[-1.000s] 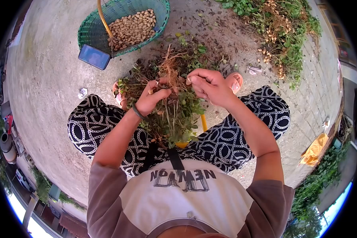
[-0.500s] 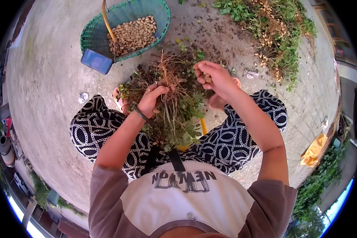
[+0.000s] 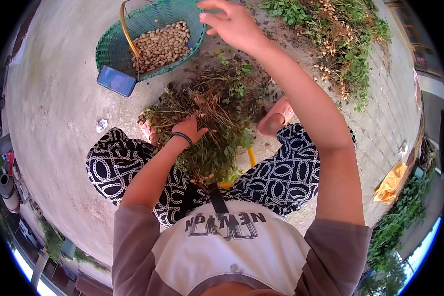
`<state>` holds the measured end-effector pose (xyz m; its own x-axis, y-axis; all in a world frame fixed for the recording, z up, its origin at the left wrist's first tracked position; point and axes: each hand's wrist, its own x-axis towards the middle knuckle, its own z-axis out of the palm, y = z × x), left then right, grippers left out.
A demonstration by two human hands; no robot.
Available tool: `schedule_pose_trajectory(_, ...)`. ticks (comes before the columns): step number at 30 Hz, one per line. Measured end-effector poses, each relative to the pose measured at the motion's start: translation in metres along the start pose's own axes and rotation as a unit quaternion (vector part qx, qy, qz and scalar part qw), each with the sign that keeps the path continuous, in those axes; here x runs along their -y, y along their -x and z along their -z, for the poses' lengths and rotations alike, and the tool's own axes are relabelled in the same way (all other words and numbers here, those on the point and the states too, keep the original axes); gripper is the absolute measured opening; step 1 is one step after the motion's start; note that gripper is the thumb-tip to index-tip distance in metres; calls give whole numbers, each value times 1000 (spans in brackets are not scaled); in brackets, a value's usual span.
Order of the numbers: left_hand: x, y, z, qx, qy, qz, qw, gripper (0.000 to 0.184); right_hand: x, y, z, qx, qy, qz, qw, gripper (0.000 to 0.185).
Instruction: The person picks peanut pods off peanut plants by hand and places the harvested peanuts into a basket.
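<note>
My left hand [image 3: 187, 131] lies on the heap of peanut plants [image 3: 214, 140] between my feet, its fingers stretched out and the thumb apart. Dry stems and roots spread just beyond its fingertips. My right hand [image 3: 232, 23] is raised beside the right rim of the green woven basket [image 3: 106, 55], fingers apart, with nothing visible in it. Inside the basket lies a pile of loose peanuts [image 3: 163, 44]. A phone [image 3: 116, 80] is attached at the basket's near left side, by the yellow handle [image 3: 125, 30].
More peanut plants with pods [image 3: 340, 44] lie at the upper right on the concrete. A crumpled bit of wrapper [image 3: 101, 125] is on the ground at left. An orange-yellow sheet [image 3: 391, 181] lies at the right edge. Pink sandals [image 3: 277, 116] are on my feet.
My right hand, which held peanuts, has moved up to the basket and opened. My left hand has let go of the upright root bunch, which now lies down on the heap.
</note>
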<state>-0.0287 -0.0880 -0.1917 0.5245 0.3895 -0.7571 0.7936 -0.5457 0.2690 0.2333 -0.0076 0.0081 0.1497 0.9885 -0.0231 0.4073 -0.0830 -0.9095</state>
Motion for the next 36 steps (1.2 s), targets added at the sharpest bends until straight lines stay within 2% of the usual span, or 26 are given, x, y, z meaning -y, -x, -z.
schedule_pose_trajectory(2,-21,20,30,20,-64,4,998,91,-46,18,8,24,55,-35,998,33)
schedule_pose_trajectory(4,-25,23,30,-99,-101,-28,990,84,-119,40,15,97,63,-102,988,29)
schedule_pose_trajectory(5,-34,26,38,-120,-98,-19,988,81,-156,54,23,147,119,-127,974,31)
schedule_pose_trajectory(6,-41,30,46,-139,-93,-6,986,78,-177,65,39,249,205,-174,931,40)
schedule_pose_trajectory(7,-44,30,47,-167,-86,-49,981,76,-178,76,57,322,340,-219,856,41)
schedule_pose_trajectory(8,-46,30,46,-191,-78,-87,975,73,-209,89,73,333,414,-220,818,41)
schedule_pose_trajectory(10,-53,32,46,-202,-66,-140,967,69,-247,100,122,231,482,-245,809,33)
schedule_pose_trajectory(14,-62,27,53,-146,-36,-191,970,62,-309,66,217,28,470,-367,802,48)
schedule_pose_trajectory(16,-64,22,59,-119,-21,-209,970,60,-335,40,249,-59,417,-425,801,62)
schedule_pose_trajectory(20,-67,17,70,-65,-22,-224,972,59,-387,0,270,-249,366,-442,780,96)
schedule_pose_trajectory(22,-72,17,72,-43,-28,-219,974,59,-406,-28,282,-319,295,-469,769,110)
schedule_pose_trajectory(23,-72,17,70,-32,-30,-218,975,59,-409,-41,295,-314,164,-500,790,117)
schedule_pose_trajectory(25,-74,16,70,-7,-32,-217,976,59,-418,-61,305,-307,119,-512,794,98)
schedule_pose_trajectory(28,-77,13,79,9,-18,-213,977,60,-441,-72,300,-384,77,-509,766,83)
schedule_pose_trajectory(31,-77,12,86,-8,-32,-214,976,61,-439,-65,298,-348,140,-489,788,65)
schedule_pose_trajectory(32,-78,14,87,-14,-40,-216,975,61,-435,-59,287,-342,188,-486,782,54)
schedule_pose_trajectory(33,-79,14,88,-15,-45,-220,974,61,-420,-47,272,-342,232,-442,796,53)
schedule_pose_trajectory(35,-78,17,90,-20,-57,-227,972,61,-413,-11,238,-344,230,-381,827,49)
schedule_pose_trajectory(36,-78,20,92,-21,-63,-224,972,61,-405,11,219,-304,203,-392,844,49)
